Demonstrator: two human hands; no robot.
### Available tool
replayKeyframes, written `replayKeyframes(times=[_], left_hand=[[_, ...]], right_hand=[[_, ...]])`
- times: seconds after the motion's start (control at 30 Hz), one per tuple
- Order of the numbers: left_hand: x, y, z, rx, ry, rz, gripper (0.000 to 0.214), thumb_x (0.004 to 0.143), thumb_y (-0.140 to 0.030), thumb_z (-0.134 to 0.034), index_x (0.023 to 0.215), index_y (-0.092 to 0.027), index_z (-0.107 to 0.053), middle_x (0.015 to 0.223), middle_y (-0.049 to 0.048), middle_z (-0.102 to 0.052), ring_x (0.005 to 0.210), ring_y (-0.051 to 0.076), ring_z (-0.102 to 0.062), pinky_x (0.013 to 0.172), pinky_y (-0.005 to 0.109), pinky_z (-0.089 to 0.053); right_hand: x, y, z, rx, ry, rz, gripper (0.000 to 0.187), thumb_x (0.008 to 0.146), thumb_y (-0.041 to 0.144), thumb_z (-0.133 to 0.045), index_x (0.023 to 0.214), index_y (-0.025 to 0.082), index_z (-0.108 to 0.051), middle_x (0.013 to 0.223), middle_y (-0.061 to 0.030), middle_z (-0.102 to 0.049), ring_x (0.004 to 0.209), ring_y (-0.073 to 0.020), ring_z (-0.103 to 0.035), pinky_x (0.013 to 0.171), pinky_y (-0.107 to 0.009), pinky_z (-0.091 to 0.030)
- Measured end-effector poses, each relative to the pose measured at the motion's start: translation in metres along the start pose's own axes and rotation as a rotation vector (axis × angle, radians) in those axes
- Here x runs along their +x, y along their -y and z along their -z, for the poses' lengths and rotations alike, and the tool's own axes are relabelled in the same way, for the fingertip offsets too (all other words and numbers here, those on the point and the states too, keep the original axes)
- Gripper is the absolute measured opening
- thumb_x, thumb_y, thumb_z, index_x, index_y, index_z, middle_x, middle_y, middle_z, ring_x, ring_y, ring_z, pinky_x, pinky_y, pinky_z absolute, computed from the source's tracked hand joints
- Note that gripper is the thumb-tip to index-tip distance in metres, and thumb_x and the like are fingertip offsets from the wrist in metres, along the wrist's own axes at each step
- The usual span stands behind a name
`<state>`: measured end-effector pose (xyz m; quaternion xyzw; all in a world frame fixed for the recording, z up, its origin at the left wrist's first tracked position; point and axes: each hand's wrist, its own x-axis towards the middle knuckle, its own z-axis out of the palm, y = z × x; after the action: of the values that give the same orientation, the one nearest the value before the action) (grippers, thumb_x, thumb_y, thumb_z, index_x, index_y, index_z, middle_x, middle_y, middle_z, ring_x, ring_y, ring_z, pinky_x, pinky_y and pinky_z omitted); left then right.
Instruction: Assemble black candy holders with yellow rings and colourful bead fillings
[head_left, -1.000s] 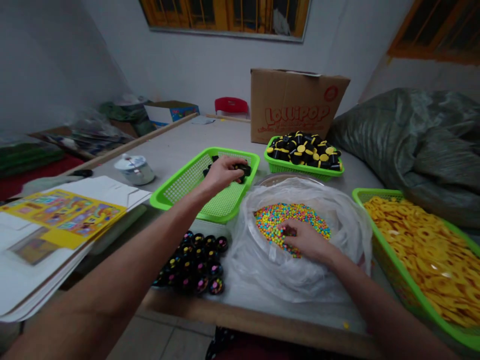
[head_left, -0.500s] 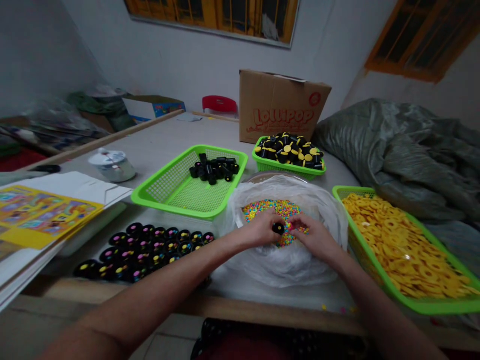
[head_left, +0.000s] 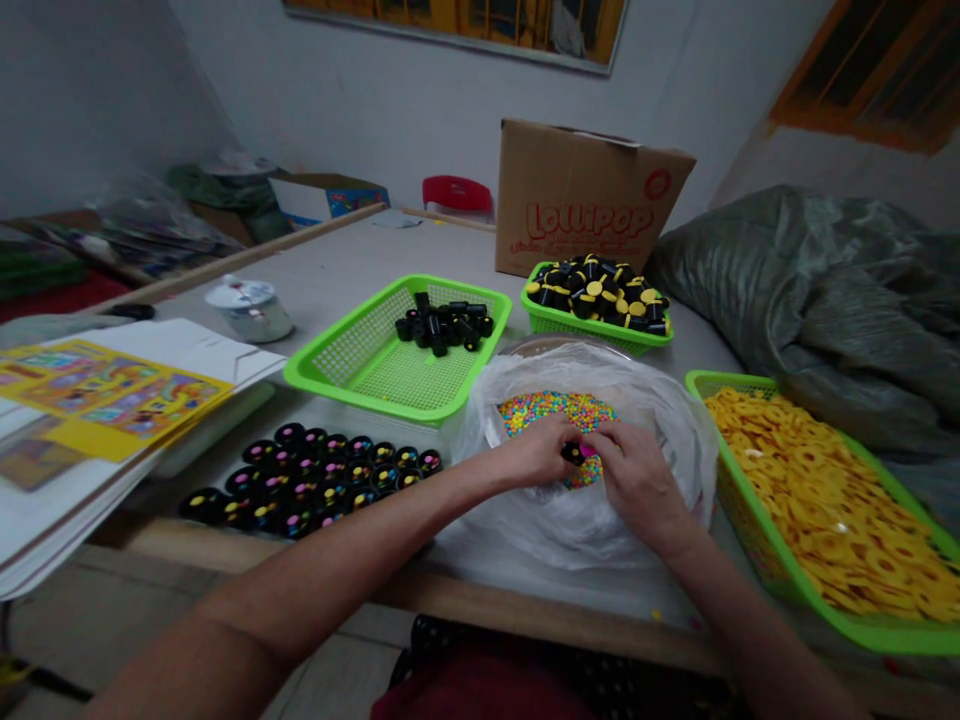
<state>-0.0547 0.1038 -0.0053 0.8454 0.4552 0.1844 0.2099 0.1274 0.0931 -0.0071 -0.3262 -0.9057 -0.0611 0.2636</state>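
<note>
My left hand (head_left: 536, 450) pinches a small black cup (head_left: 574, 452) over a clear plastic bag (head_left: 660, 420) full of small multicoloured candy beads (head_left: 551, 410). My right hand (head_left: 637, 470) meets it from the right, fingers pinched at the cup's mouth, apparently with beads. Several filled black cups (head_left: 322, 478) stand in rows on the table to the left of the bag. A green basket (head_left: 360, 360) behind them holds several empty black cups (head_left: 442, 325).
A second green basket (head_left: 581, 328) holds black cups with yellow lids. At the right, a green basket (head_left: 750, 560) is full of yellow rings. A Lollipop carton (head_left: 585, 210), a small tin (head_left: 249, 310), printed card sheets (head_left: 97, 390) and a grey-green sack (head_left: 825, 290) surround the work spot.
My left hand left the basket of empty cups and brought one black cup over the beads. My right hand rose from the beads and met it; both hands now work at the cup.
</note>
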Motion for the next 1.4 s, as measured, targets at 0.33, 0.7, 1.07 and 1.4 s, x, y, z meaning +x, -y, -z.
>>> replayKeyframes(times=[0.33,0.7,1.07,1.4], left_hand=[[-0.001,-0.005,0.002,0.015,0.016,-0.002,0.012,0.075,-0.017,-0.061,0.085,-0.014,-0.066,0.083,0.0061,-0.063,0.076,0.019,-0.057,0.066,0.027,-0.042],[-0.001,-0.007,0.004,0.030,0.039,0.009,0.015,0.074,-0.016,-0.061,0.088,-0.013,-0.066,0.086,0.0067,-0.062,0.082,0.020,-0.058,0.071,0.027,-0.042],[-0.009,0.000,-0.002,-0.124,-0.091,-0.086,0.035,0.069,-0.007,-0.061,0.103,-0.017,-0.061,0.098,0.0043,-0.060,0.092,0.020,-0.055,0.080,0.031,-0.044],[-0.051,-0.029,0.044,-0.495,-0.341,-0.025,0.028,0.075,-0.026,-0.067,0.101,-0.015,-0.062,0.095,0.0049,-0.063,0.078,0.014,-0.059,0.070,0.027,-0.049]], right_hand=[[-0.002,-0.008,-0.003,0.053,0.066,-0.006,0.026,0.087,0.011,-0.042,0.104,0.017,-0.061,0.101,-0.0111,-0.060,0.096,-0.0233,-0.053,0.084,-0.039,-0.044],[-0.003,-0.011,-0.005,0.134,0.005,-0.027,0.026,0.085,0.008,-0.044,0.102,0.018,-0.060,0.099,-0.0098,-0.059,0.095,-0.0226,-0.054,0.083,-0.039,-0.047],[-0.008,-0.026,-0.021,0.691,-0.048,-0.565,0.021,0.080,0.025,-0.057,0.100,0.021,-0.060,0.098,-0.0060,-0.066,0.088,-0.0199,-0.063,0.085,-0.040,-0.050],[-0.010,-0.023,-0.010,0.668,0.025,-0.680,0.030,0.072,0.043,-0.063,0.093,0.021,-0.062,0.088,-0.0049,-0.069,0.080,-0.0211,-0.066,0.081,-0.040,-0.052]])
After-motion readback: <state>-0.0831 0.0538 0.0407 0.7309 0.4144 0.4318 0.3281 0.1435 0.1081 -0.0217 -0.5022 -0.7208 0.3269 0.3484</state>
